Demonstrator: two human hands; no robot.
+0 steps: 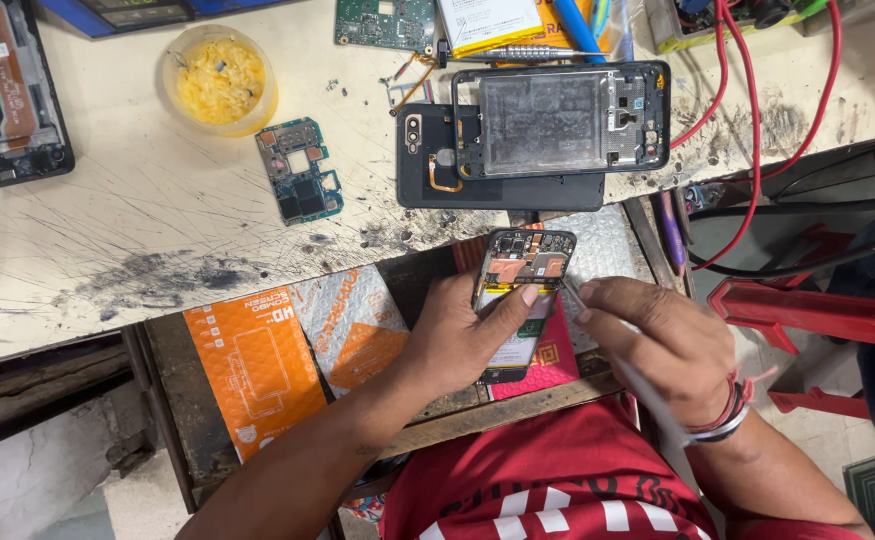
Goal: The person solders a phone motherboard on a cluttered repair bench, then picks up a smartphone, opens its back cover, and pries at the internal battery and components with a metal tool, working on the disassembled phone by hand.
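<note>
The opened smartphone (520,295), back cover off, is held over a drawer (398,290) pulled out below the edge of a scratched workbench (158,220). In the head view, the left hand (458,335) cradles it from below and from the left, fingers wrapped around the body and the thumb pressed flat across the middle, just under the exposed copper-coloured board area. The right hand (658,345) has its fingers pinched together on a slim metal tool (573,292) whose tip meets the phone's right edge near the top; a long pale strip runs down from under this hand towards the wrist, and I cannot tell what it is.

To do this well, I judge that the thumb should keep steady pressure so the phone does not twist, and the tool tip should stay shallow and flat against the edge, moving with small, controlled force away from the thin cables.

On the bench lie a black phone back (428,160) with a stripped middle frame (563,120) across it, a loose blue circuit board (300,170) and a yellow tub (220,78). Red wires (748,130) loop at the right. An orange packet (258,370) lies in the drawer.
</note>
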